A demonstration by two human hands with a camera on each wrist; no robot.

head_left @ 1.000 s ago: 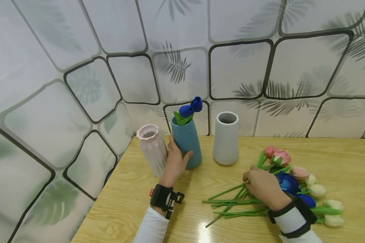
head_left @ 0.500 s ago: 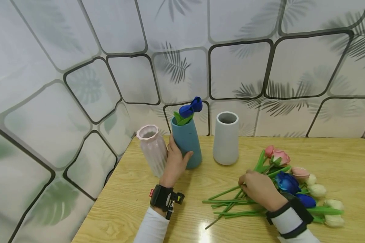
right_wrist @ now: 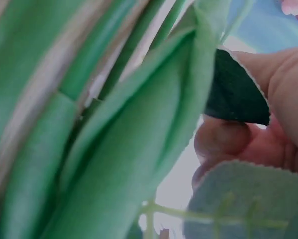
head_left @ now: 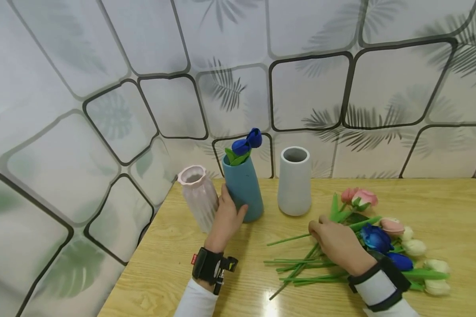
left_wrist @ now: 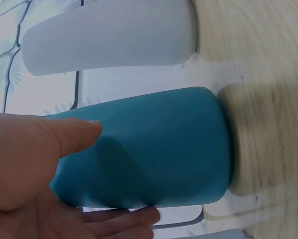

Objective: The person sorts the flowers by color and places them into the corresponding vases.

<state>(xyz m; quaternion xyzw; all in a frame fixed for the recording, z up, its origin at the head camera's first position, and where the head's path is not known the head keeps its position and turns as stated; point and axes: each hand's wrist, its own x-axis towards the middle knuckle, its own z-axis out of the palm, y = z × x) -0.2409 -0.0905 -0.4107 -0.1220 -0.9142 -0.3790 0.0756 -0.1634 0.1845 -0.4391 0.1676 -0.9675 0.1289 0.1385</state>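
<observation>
In the head view my left hand [head_left: 227, 215] holds the tilted blue vase [head_left: 243, 189], thumb across its front and fingers along its left side. Two blue tulips [head_left: 247, 141] stand in that vase. The left wrist view shows the thumb over the blue vase [left_wrist: 154, 149] and the fingers under it. My right hand [head_left: 339, 242] pinches a green flower stem [head_left: 287, 240] above a pile of artificial flowers. Pink roses [head_left: 365, 199] lie beyond this hand. In the right wrist view, green leaves [right_wrist: 134, 124] partly hide the right hand [right_wrist: 283, 99] and its fingertips.
A pink fluted vase [head_left: 198, 193] stands left of the blue one, close to the left hand. To the right is a white vase [head_left: 295, 182]. White tulips [head_left: 436, 286] and a blue rose [head_left: 374, 237] lie on the wooden table [head_left: 440, 202]. Patterned fabric hangs behind.
My right hand has moved slightly left, and one stem has separated from the other stems. The pink roses have shifted a little left. The left hand stays at the blue vase.
</observation>
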